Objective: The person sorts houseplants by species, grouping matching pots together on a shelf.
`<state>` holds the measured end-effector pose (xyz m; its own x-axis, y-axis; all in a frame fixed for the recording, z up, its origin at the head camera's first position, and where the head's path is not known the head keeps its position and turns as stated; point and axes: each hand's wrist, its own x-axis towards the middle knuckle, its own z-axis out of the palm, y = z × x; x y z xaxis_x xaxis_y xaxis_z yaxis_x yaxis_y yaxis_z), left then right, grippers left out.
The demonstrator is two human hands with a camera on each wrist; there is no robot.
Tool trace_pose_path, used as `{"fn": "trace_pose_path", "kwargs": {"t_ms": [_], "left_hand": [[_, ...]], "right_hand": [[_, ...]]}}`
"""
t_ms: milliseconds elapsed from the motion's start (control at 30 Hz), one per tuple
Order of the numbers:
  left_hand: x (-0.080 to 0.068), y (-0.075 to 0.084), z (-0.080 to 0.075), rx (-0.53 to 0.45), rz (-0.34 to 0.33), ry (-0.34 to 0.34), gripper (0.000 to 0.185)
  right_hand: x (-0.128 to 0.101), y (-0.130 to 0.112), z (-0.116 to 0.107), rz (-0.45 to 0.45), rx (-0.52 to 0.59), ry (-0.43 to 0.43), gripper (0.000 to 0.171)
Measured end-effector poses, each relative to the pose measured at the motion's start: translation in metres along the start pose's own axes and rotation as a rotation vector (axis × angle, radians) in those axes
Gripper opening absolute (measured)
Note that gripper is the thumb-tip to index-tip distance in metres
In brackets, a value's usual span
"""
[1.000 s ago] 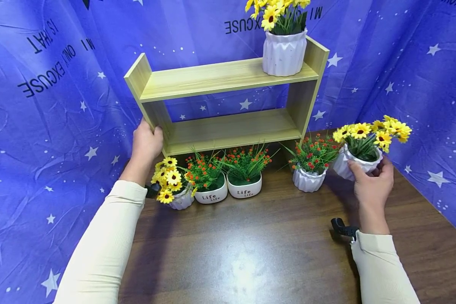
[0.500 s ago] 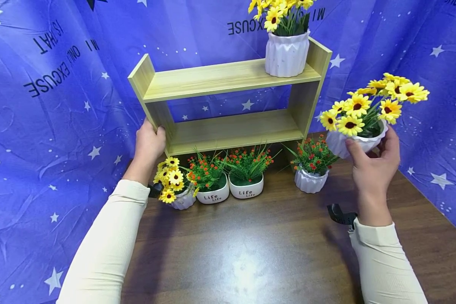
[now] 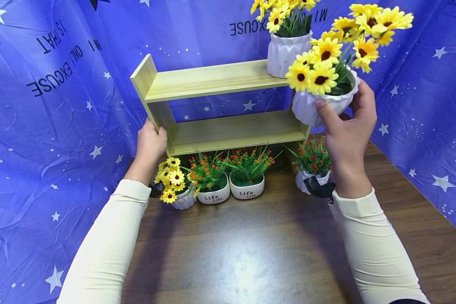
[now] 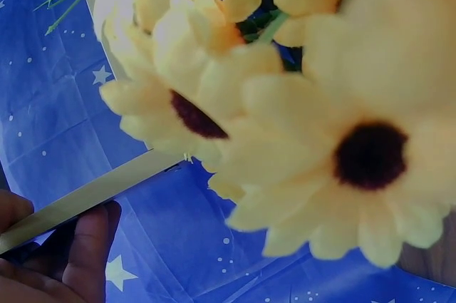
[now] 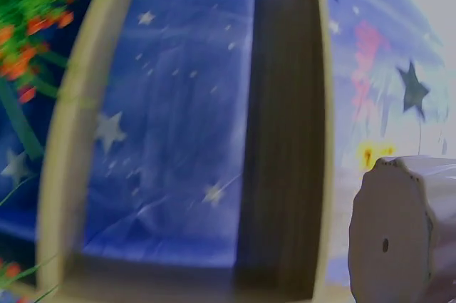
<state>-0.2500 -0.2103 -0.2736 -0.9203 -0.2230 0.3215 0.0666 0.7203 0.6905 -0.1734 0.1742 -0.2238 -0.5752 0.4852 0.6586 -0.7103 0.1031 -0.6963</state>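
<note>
My right hand holds a white ribbed flowerpot of yellow artificial flowers, raised in front of the right end of a two-tier wooden shelf. In the right wrist view, the underside of this flowerpot shows a small hole; the hand is out of that view. My left hand grips the shelf's left side panel. In the left wrist view, its fingers wrap the panel's edge, and yellow flowers fill much of the picture. A similar white flowerpot stands on the top tier's right end, partly hidden by the held one.
Along the shelf's foot stand a small yellow-flower pot, two white "Life" planters with red-orange blooms, and a ribbed pot of red flowers, partly covered by the right wrist camera. A blue star-patterned cloth hangs behind the brown table.
My right hand has lifted the flowerpot from low on the right, then carried it up and leftward to the shelf's right end. The left hand keeps its grip on the side panel.
</note>
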Motion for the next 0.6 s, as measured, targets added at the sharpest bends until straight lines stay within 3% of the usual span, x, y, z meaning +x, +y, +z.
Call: {"fn": "trace_pose_path", "kwargs": {"t_ms": [200, 367, 600], "left_hand": [[0.001, -0.002, 0.000, 0.004, 0.008, 0.008, 0.033], [0.001, -0.002, 0.000, 0.010, 0.008, 0.003, 0.035], [0.000, -0.002, 0.000, 0.012, 0.002, 0.002, 0.035]], "right_hand": [[0.007, -0.011, 0.039, -0.036, -0.010, -0.090, 0.056], [0.014, -0.004, 0.070, 0.031, 0.041, -0.176, 0.058], [0.018, 0.011, 0.101, 0.077, -0.120, -0.307, 0.062]]}}
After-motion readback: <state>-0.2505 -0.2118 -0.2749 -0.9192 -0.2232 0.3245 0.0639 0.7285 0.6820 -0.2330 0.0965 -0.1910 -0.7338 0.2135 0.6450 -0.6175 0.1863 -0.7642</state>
